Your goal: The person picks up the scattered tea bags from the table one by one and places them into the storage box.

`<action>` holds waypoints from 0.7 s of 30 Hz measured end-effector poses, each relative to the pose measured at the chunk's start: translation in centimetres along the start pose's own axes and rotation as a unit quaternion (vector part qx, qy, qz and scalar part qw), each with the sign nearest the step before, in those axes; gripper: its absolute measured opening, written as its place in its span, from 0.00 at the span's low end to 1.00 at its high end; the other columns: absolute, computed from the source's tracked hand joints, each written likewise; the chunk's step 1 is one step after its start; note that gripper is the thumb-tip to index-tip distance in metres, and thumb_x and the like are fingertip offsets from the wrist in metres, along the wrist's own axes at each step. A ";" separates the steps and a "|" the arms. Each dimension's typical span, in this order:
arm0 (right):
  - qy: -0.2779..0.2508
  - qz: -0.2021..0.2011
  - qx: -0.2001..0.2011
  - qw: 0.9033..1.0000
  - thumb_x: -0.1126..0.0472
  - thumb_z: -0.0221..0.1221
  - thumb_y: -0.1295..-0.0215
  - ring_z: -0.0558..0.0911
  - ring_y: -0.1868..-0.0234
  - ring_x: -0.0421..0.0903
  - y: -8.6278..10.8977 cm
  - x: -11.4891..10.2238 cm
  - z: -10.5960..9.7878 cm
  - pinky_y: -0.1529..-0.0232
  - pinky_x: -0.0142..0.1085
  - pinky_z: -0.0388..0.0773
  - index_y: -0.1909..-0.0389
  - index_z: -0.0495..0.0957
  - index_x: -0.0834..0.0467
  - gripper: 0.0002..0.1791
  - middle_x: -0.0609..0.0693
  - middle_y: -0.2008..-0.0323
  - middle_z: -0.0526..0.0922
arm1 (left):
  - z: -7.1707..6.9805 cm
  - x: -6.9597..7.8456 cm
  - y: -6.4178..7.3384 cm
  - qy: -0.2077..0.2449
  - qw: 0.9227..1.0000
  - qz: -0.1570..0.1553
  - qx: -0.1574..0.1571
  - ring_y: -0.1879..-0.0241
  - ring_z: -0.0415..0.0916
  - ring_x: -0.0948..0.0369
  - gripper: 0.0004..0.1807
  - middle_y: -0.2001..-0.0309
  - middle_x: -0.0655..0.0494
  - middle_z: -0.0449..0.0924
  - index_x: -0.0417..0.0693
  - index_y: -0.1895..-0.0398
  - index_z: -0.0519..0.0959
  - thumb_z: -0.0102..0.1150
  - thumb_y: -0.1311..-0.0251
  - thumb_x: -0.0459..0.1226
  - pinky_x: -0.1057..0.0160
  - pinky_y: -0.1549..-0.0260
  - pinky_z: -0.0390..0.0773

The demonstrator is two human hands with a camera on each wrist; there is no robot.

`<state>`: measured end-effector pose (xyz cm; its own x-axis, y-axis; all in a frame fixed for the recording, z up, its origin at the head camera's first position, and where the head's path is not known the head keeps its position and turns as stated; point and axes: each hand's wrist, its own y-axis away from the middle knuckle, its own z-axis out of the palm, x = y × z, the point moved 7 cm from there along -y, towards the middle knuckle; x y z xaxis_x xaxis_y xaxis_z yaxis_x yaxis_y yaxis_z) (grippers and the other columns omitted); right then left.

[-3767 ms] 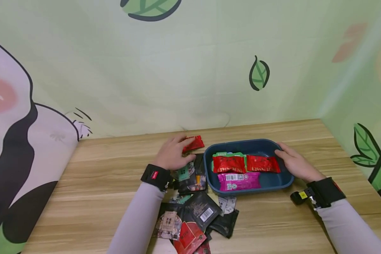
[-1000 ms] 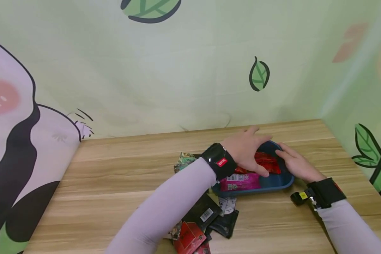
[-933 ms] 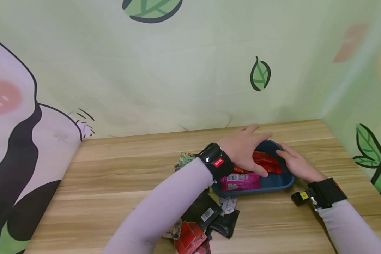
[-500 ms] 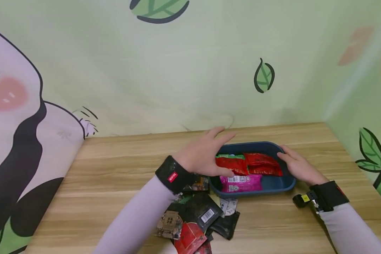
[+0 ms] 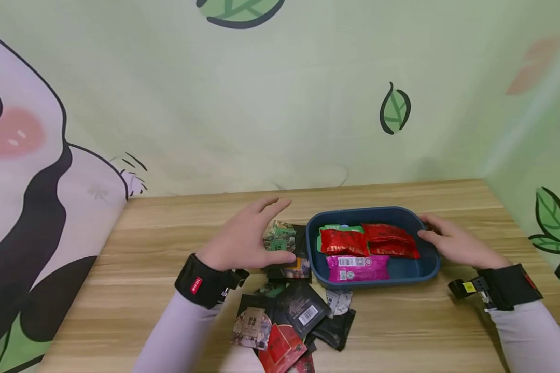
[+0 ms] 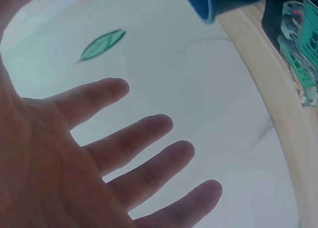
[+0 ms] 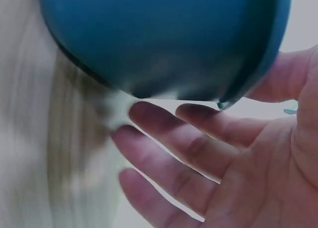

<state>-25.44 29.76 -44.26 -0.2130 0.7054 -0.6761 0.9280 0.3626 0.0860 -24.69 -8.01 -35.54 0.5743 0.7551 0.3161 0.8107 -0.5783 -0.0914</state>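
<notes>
My left hand (image 5: 245, 241) hovers over the left side of a pile of sachets, fingers spread and nothing in its grasp; its open palm (image 6: 59, 173) shows in the left wrist view. Beneath and beside it lie a green patterned sachet (image 5: 280, 237) and a black sachet (image 5: 302, 305). To the right stands a blue tray (image 5: 373, 284) holding red packets (image 5: 344, 242), a magenta packet (image 5: 358, 268) and a partly hidden green packet (image 5: 321, 243). My right hand (image 5: 462, 243) is at the tray's right end, thumb over the rim, fingers loosely extended outside it in the right wrist view.
More sachets lie in front of the tray, among them a red one (image 5: 282, 348), a brown patterned one (image 5: 252, 327) and a black one (image 5: 336, 329). Behind the wooden table (image 5: 168, 243) rises a printed backdrop (image 5: 261, 114).
My left hand, earlier by a loose red packet at the back, reached over the tray and has drawn back left, empty. Another red packet now lies in the tray. The right hand has shifted slightly right.
</notes>
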 end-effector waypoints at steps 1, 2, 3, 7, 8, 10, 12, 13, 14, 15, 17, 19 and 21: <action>0.003 -0.005 0.000 1.000 0.51 0.44 0.23 0.69 0.37 0.69 0.0 -0.1 -0.1 0.42 0.59 0.68 0.29 0.60 0.72 0.33 0.72 0.35 0.69 | 0.0 -0.3 0.2 0.000 1.000 -0.006 0.001 0.29 0.60 0.51 0.58 0.25 0.51 0.57 0.59 0.20 0.57 0.62 0.55 0.70 0.47 0.37 0.66; 0.007 -0.007 -0.002 1.000 0.51 0.45 0.23 0.70 0.37 0.69 0.1 -0.1 -0.1 0.42 0.58 0.69 0.29 0.60 0.73 0.33 0.72 0.36 0.69 | 0.0 -0.6 0.4 0.001 1.000 -0.013 0.001 0.29 0.60 0.50 0.58 0.25 0.51 0.58 0.60 0.20 0.56 0.62 0.55 0.70 0.46 0.37 0.65; 0.010 -0.005 -0.003 1.000 0.51 0.45 0.23 0.71 0.38 0.68 0.1 -0.1 -0.1 0.43 0.57 0.70 0.29 0.60 0.73 0.34 0.72 0.36 0.70 | 0.0 -1.0 0.6 0.001 1.000 -0.020 0.000 0.29 0.60 0.50 0.58 0.25 0.51 0.58 0.60 0.20 0.56 0.62 0.55 0.70 0.46 0.37 0.65; 0.004 0.004 0.001 1.000 0.53 0.48 0.25 0.77 0.44 0.62 0.1 -0.2 -0.3 0.52 0.45 0.77 0.30 0.62 0.74 0.33 0.69 0.42 0.75 | 0.4 -2.0 0.8 0.000 0.999 -0.032 -0.004 0.29 0.60 0.49 0.57 0.25 0.50 0.59 0.60 0.20 0.57 0.64 0.55 0.68 0.45 0.37 0.65; 0.005 0.007 0.005 1.000 0.53 0.49 0.25 0.79 0.46 0.60 0.1 -0.2 -0.4 0.55 0.41 0.78 0.31 0.63 0.74 0.33 0.69 0.44 0.76 | 0.5 -2.2 0.8 0.000 0.999 -0.032 -0.005 0.29 0.61 0.48 0.57 0.25 0.50 0.59 0.59 0.21 0.58 0.64 0.55 0.67 0.45 0.37 0.65; 0.000 0.011 0.014 1.000 0.55 0.52 0.27 0.80 0.50 0.56 0.1 -0.2 -0.6 0.61 0.36 0.78 0.33 0.66 0.74 0.31 0.67 0.47 0.78 | 0.8 -2.6 0.8 -0.002 0.999 -0.036 -0.009 0.30 0.62 0.48 0.56 0.26 0.50 0.60 0.59 0.21 0.59 0.65 0.55 0.66 0.44 0.38 0.66; -0.002 0.013 0.022 1.000 0.56 0.53 0.28 0.81 0.52 0.53 0.0 -0.2 -0.7 0.64 0.34 0.78 0.34 0.67 0.74 0.30 0.66 0.48 0.78 | 1.4 -3.0 0.7 -0.004 0.999 -0.045 -0.020 0.31 0.62 0.48 0.55 0.26 0.50 0.61 0.60 0.22 0.60 0.67 0.54 0.64 0.45 0.38 0.67; -0.003 0.014 0.024 1.000 0.57 0.54 0.28 0.81 0.52 0.53 0.0 -0.1 -0.8 0.64 0.34 0.78 0.35 0.68 0.74 0.29 0.66 0.48 0.78 | 1.8 -3.3 0.7 -0.004 0.998 -0.051 -0.028 0.31 0.63 0.48 0.54 0.27 0.50 0.61 0.60 0.22 0.60 0.68 0.54 0.63 0.45 0.38 0.67; -0.008 0.015 0.025 1.000 0.57 0.54 0.29 0.81 0.52 0.52 0.0 -0.1 -0.8 0.64 0.33 0.78 0.35 0.68 0.74 0.29 0.67 0.48 0.78 | 2.2 -3.5 0.6 -0.004 0.998 -0.057 -0.036 0.31 0.63 0.49 0.53 0.27 0.50 0.62 0.61 0.22 0.61 0.69 0.54 0.62 0.46 0.38 0.67; -0.015 0.018 0.024 0.999 0.58 0.54 0.29 0.81 0.53 0.52 0.0 -0.1 -0.8 0.63 0.34 0.78 0.35 0.68 0.74 0.29 0.67 0.47 0.78 | 2.6 -3.7 0.5 -0.005 0.997 -0.064 -0.044 0.32 0.64 0.50 0.53 0.28 0.51 0.63 0.62 0.22 0.61 0.70 0.54 0.60 0.47 0.39 0.68; -0.028 0.024 0.020 0.999 0.58 0.54 0.29 0.81 0.53 0.53 0.0 0.0 -0.7 0.63 0.34 0.79 0.34 0.67 0.75 0.29 0.68 0.47 0.77 | 3.7 -4.1 0.3 -0.007 0.996 -0.072 -0.059 0.34 0.67 0.52 0.52 0.29 0.52 0.65 0.62 0.23 0.62 0.71 0.55 0.57 0.49 0.40 0.70; -0.036 0.029 0.018 0.999 0.58 0.53 0.28 0.81 0.52 0.54 0.0 0.1 -0.6 0.63 0.34 0.80 0.34 0.66 0.76 0.30 0.70 0.46 0.76 | 4.7 -4.4 0.0 -0.010 0.994 -0.075 -0.073 0.37 0.70 0.54 0.51 0.31 0.53 0.67 0.61 0.23 0.63 0.72 0.55 0.55 0.51 0.43 0.72; -0.041 0.032 0.017 0.999 0.58 0.53 0.28 0.81 0.51 0.54 0.1 0.1 -0.6 0.62 0.34 0.80 0.34 0.66 0.76 0.30 0.70 0.46 0.75 | 5.7 -4.6 -0.3 -0.013 0.994 -0.070 -0.086 0.43 0.73 0.55 0.50 0.33 0.54 0.70 0.61 0.24 0.64 0.72 0.55 0.53 0.52 0.47 0.75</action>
<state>-25.59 30.22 -43.93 -0.1279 0.6746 -0.7271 0.9490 0.2963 0.1080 -26.92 -9.51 -42.30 0.4611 0.8390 0.2891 0.8530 -0.5088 0.1164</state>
